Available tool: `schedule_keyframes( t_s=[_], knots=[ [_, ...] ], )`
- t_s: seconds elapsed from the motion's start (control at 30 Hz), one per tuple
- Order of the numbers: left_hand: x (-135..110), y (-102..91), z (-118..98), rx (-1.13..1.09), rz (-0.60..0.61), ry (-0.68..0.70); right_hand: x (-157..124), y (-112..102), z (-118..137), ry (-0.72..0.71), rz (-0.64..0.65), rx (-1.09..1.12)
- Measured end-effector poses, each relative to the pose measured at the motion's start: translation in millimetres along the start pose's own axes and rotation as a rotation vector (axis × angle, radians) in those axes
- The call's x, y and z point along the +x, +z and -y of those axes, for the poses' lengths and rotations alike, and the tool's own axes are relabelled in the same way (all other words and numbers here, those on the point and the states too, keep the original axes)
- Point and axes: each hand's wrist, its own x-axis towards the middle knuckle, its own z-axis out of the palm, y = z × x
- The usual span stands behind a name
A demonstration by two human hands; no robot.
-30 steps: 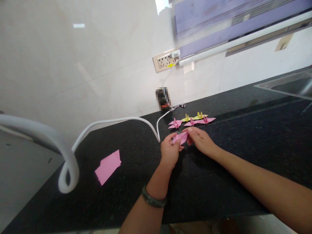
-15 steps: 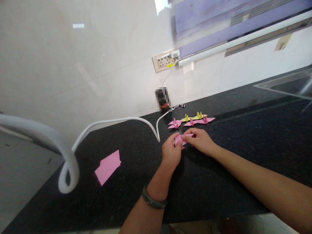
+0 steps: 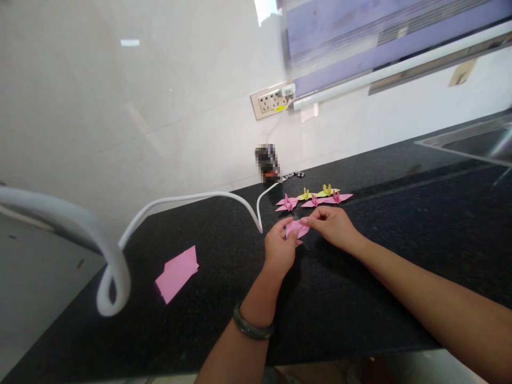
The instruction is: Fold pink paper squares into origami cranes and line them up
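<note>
Pink folded paper is held low over the middle of the black bench, pinched from both sides. Nearest the camera, a dark green bangle circles the left wrist. Beyond it the left hand has its grip clamped on the paper's left end, thumb on top. The right hand comes in from the right with its grip closed on the paper's far right edge, fingertips together. To the left, well apart from the hands, a flat pink sheet lies on the bench. Just beyond the hands stand finished paper cranes in a row: three pink cranes in front and two yellow cranes behind them. A white cable arcs across the left of the bench toward a blurred dark object at the wall. Higher on the wall is a socket strip. At the far right a steel sink is set in the bench.
</note>
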Motion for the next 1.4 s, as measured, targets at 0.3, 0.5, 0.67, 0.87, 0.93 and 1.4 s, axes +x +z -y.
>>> schedule_keyframes(
  t_s=[0.3,0.5,0.67,0.87,0.93,1.4],
  knots=[
    [1,1.9,0,-0.093,0.017,-0.043,-3,6,0,-0.027,0.203,0.197],
    [3,1.1,-1,-0.176,0.009,-0.097,1,4,-6,-0.052,0.031,0.047],
    [2,0.2,-1,-0.083,-0.055,-0.027,1,3,-8,-0.076,-0.043,-0.031],
    [-2,3.7,0,-0.052,0.102,-0.174,-3,6,-7,-0.109,-0.049,-0.037],
    [-2,4.6,-1,-0.083,0.159,-0.212,-5,8,-5,-0.128,-0.014,-0.024],
    [-3,-2.0,1,-0.098,0.167,-0.208,-10,11,2,-0.206,0.034,-0.070]
  ],
)
